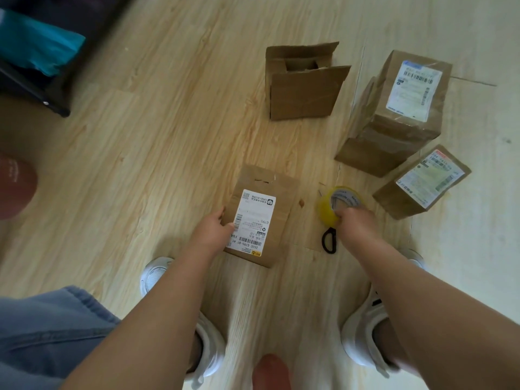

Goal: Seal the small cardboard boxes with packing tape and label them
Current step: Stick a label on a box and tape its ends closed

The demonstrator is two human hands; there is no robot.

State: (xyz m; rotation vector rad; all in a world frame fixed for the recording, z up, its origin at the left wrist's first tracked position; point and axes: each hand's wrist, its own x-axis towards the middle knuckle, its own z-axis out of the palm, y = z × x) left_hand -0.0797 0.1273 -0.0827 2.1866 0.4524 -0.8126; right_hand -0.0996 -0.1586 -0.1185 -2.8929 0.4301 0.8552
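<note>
A small cardboard box [281, 198] with a white shipping label [253, 220] on top lies on the wood floor in front of me. My left hand [213, 232] grips its left edge, thumb on the label. My right hand [354, 223] grips a yellowish roll of packing tape [337, 204] to the right of the box. Black-handled scissors [329, 243] lie on the floor partly under that hand. An open cardboard box [301, 88] with raised flaps stands farther back.
Two more labelled boxes sit at the right: a tall one [394, 114] and a smaller one [422, 184] nearer to me. My white shoes [363, 327] stand at the bottom. A dark piece of furniture with a teal item [36, 49] fills the upper left corner.
</note>
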